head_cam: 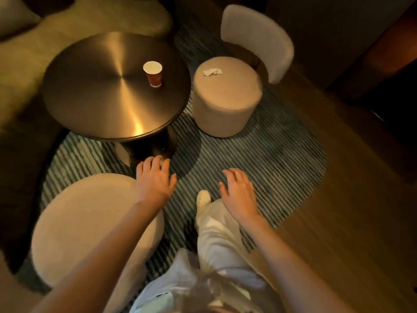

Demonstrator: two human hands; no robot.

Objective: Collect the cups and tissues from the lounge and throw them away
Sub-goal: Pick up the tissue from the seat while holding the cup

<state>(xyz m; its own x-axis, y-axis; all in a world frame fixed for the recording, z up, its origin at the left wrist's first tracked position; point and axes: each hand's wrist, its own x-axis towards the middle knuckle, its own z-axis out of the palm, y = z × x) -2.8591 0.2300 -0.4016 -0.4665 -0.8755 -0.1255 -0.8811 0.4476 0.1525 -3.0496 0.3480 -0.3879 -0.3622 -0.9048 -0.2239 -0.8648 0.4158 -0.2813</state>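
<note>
A red paper cup (153, 74) with a white inside stands upright on the round brass-coloured table (97, 96), right of its centre. A crumpled white tissue (212, 71) lies on top of the beige round pouf (225, 100) to the table's right. My left hand (155, 178) hovers palm down, fingers relaxed, in front of the table's base and holds nothing. My right hand (238, 192) hangs in the same way over the striped rug, empty, well short of the cup and the tissue.
A second beige pouf (90, 224) stands at the lower left under my left forearm. A pale armchair (266, 39) sits behind the far pouf. A sofa (22, 71) runs along the left. The striped rug (259, 154) covers the middle, with wooden floor to the right.
</note>
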